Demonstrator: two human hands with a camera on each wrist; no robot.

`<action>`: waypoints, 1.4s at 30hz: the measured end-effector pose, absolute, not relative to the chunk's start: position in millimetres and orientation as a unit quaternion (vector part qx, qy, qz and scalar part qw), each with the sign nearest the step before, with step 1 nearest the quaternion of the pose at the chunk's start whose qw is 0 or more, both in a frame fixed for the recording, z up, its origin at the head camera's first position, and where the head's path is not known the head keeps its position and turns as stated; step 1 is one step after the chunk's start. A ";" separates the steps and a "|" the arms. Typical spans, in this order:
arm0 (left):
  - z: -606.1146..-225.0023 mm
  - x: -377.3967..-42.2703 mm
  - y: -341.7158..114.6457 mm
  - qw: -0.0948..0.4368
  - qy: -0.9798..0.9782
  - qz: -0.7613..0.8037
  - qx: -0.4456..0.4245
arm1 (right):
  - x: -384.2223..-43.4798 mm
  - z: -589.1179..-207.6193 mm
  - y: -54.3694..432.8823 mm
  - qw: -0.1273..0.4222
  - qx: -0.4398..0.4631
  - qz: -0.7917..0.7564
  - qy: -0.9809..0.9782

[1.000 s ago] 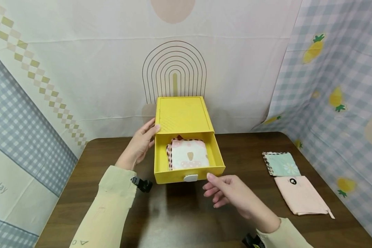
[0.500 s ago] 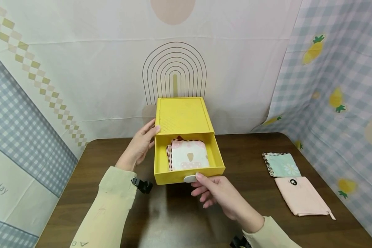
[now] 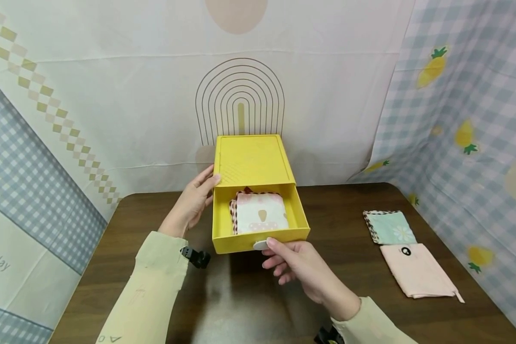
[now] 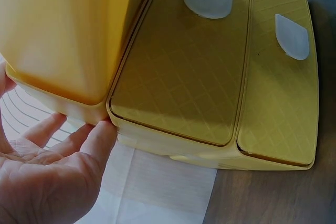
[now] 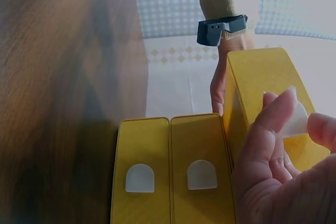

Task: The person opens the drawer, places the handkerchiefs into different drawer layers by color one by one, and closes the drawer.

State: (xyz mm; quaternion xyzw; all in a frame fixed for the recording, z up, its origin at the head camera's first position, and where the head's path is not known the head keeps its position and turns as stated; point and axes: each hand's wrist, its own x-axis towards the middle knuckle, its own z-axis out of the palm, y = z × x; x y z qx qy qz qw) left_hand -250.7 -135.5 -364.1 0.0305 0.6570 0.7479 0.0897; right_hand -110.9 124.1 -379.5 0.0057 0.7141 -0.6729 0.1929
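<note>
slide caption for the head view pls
Left hand on the yellow cabinet, right hand pinching the white handle of an open drawer holding folded cloth.

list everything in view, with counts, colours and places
cabinet: 1, yellow, on the table
open drawer: 1, yellow, cabinet's top
closed drawers: 2, yellow, below that one
handles: 3, white, one per drawer front
patterned cloth: 1 or more, white and pink, in the open drawer
green cloth: 1, pale green, table's right side
pink cloth: 1, pale pink, in front of green cloth
table: 1, dark brown, under the cabinet
hangings: count unclear, white and blue check, behind and beside table
wrist devices: 2, black, at sleeve ends
sleeves: 2, pale yellow, one per arm
left grip: 1, bare, against cabinet's left side
right grip: 1, bare, pinching open drawer's handle
</note>
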 end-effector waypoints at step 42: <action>-363.9 -250.2 -136.8 0.094 0.655 0.749 0.035 | -200.4 -371.2 97.9 0.139 0.057 -0.713 0.685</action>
